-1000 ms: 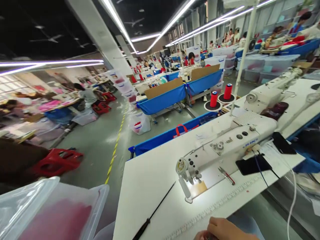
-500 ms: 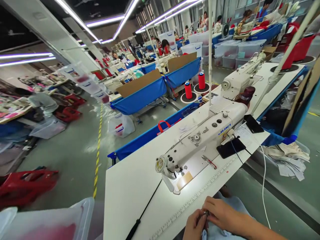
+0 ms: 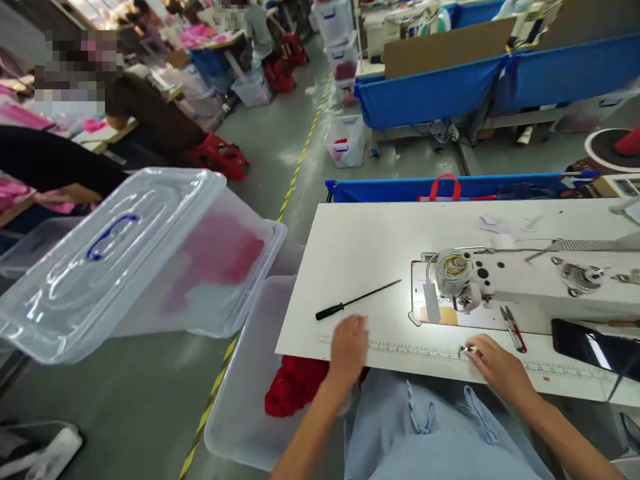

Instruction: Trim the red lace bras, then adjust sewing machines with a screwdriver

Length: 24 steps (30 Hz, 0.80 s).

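My right hand (image 3: 495,365) is closed in a pinch on a small metal part (image 3: 466,351), just over the printed ruler strip (image 3: 415,351) along the table's front edge. The part's exact kind is too small to make out. Motion smears my left hand (image 3: 350,345), which is over the front left of the table, close to a black-handled screwdriver (image 3: 332,311); its fingers are unclear. The sewing machine (image 3: 530,280) stands right of the screwdriver, its needle end facing left. Red-handled thread snips (image 3: 514,329) lie in front of its arm.
A black phone (image 3: 580,340) lies at the right of the white table (image 3: 360,247). Left of it, an open plastic bin (image 3: 235,413) holds red fabric (image 3: 295,387). A lidded clear box (image 3: 165,267) stands beyond, and people sit at tables at upper left.
The view has swung left and down. My hands, together at the table edge before, are now apart: the left near the screwdriver, the right above the ruler strip with the small metal part.
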### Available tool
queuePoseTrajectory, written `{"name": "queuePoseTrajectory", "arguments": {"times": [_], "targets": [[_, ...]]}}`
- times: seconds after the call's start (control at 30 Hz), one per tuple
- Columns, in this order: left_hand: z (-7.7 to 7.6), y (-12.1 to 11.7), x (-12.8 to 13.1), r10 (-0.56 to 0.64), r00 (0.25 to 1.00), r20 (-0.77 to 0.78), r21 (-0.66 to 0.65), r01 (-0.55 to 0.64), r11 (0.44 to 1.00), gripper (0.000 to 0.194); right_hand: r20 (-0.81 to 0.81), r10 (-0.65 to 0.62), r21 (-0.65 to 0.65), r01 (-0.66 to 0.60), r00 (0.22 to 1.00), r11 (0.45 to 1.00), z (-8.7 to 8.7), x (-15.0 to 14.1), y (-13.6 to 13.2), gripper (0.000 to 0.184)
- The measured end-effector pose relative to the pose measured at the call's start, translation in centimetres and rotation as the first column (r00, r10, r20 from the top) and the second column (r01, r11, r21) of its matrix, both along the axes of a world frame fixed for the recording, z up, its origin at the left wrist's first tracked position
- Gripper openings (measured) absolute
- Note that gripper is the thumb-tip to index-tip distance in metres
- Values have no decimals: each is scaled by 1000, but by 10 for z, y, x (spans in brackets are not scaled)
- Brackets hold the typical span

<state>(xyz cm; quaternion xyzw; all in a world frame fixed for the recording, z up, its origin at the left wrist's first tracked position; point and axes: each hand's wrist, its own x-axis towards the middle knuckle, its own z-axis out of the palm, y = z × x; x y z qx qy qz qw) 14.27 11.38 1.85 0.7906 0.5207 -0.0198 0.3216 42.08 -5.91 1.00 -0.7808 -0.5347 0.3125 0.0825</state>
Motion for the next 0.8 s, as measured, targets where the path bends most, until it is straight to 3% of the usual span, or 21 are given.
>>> {"name": "queuePoseTrajectory", "arguments": {"times": [0.1,0.27,0.43,0.53,0.6,0.67,0.73,0.8], "targets": [[-11,51,-45,85,988,-126,103,-72,992,35,127,-83,-44,89,988,995,-8,21,23,32],[-32,91,-83,-110,965,-237,-4,113,994,23,239,-271,-152,311,933,938,-9,9,62,26],[-33,109,-90,-323,926,-198,-214,280,936,10,221,-557,-234,598,800,766,15,-33,89,25],[-25,125,-90,-429,902,-45,-436,369,821,12,3,-712,-319,675,702,665,27,-80,109,19],[-21,136,-88,-420,900,119,-599,402,692,19,-285,-755,-427,627,591,652,28,-117,132,16],[-20,145,-86,-370,899,235,-695,421,583,23,-535,-760,-520,565,370,641,21,-149,161,28],[-21,154,-83,-369,888,273,-716,444,539,24,-648,-752,-557,599,120,576,10,-170,190,31],[-23,163,-79,-412,868,276,-693,477,541,27,-683,-726,-579,664,-78,473,-1,-177,214,20]]}}
